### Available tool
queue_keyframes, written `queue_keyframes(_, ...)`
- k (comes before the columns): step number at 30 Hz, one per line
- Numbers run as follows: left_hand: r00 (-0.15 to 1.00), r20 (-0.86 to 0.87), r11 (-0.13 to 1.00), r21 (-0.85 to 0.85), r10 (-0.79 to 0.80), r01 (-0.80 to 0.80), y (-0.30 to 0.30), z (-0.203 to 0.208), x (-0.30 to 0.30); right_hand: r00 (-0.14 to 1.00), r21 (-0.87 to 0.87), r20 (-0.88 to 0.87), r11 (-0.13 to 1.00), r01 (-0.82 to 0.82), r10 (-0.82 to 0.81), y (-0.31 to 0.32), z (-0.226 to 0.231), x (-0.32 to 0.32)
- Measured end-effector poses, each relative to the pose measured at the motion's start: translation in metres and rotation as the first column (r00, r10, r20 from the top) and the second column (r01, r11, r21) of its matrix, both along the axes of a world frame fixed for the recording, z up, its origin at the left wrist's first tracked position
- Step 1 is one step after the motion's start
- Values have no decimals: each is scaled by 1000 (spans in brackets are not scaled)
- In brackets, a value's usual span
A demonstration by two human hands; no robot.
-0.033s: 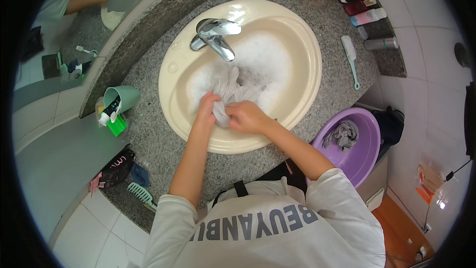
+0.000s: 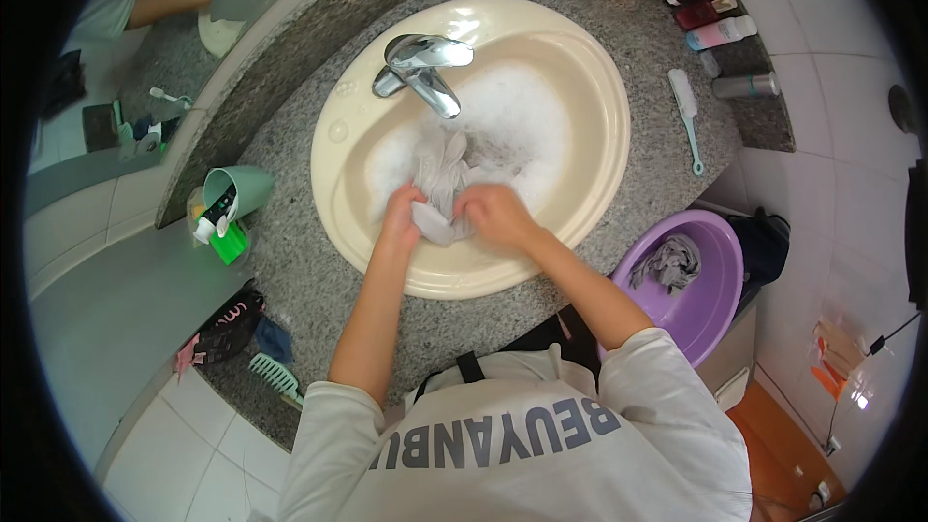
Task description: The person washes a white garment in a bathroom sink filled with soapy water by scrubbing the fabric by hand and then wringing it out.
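Observation:
A wet, light grey cloth (image 2: 442, 174) lies bunched in a cream oval sink (image 2: 592, 135) among white suds (image 2: 522, 101). My left hand (image 2: 401, 216) grips its near left part, fingers closed round a fold at the sink's near side. Just to the right, my right hand (image 2: 498, 217) is curled against the same cloth, its fingers slightly smeared by motion. A pale flap of the cloth hangs between the two hands. Over the far left of the basin reaches a chrome faucet (image 2: 422, 68). The suds hide the cloth's far edge.
A purple basin (image 2: 717, 319) holding a crumpled grey cloth (image 2: 674, 263) stands to the right. On the granite counter lie a long-handled brush (image 2: 684, 116), several bottles (image 2: 715, 33) at the far right, a tipped green cup (image 2: 249, 189) and a green comb (image 2: 275, 377) at left.
My right hand has shifted slightly up and right, away from my left hand, and the cloth fold between them is more exposed. My left hand has hardly moved.

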State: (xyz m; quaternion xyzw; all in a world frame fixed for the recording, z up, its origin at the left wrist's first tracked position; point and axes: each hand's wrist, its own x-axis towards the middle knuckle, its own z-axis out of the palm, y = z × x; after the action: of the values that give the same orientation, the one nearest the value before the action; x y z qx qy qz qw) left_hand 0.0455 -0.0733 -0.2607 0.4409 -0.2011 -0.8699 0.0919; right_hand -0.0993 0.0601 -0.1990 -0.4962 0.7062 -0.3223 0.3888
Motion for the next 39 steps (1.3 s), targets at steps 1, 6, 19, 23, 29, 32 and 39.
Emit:
queue_keyframes(1, 1000, 6, 1000, -2, -2, 2, 3, 1, 5, 946, 97, 177, 961, 258, -271, 1, -17, -7)
queue_keyframes(6, 991, -106, 964, 261, 86, -56, 14, 30, 0, 733, 282, 313, 796, 535, -604, -17, -87, -3)
queue_keyframes(19, 885, 459, 810, -549, 84, 208, -15, 53, 32, 525, 267, 493, 695, 668, -694, 0, -15, -43)
queue_keyframes(23, 805, 593, 829, -439, -22, 346, -14, 60, 40, 432, 188, 552, 611, 769, -713, 14, -4, -55)
queue_keyframes(29, 742, 664, 13, -746, 87, 666, 8, 89, 11, 765, 144, 214, 794, 591, -608, 26, -14, -26)
queue_keyframes(32, 825, 539, 240, -789, -170, 565, 20, 61, -4, 924, 184, 218, 943, 278, -315, 25, -10, -6)
queue_keyframes(39, 699, 633, 205, -675, -333, 709, 37, 2, -16, 766, -180, -403, 864, 471, -502, -1, -18, -6)
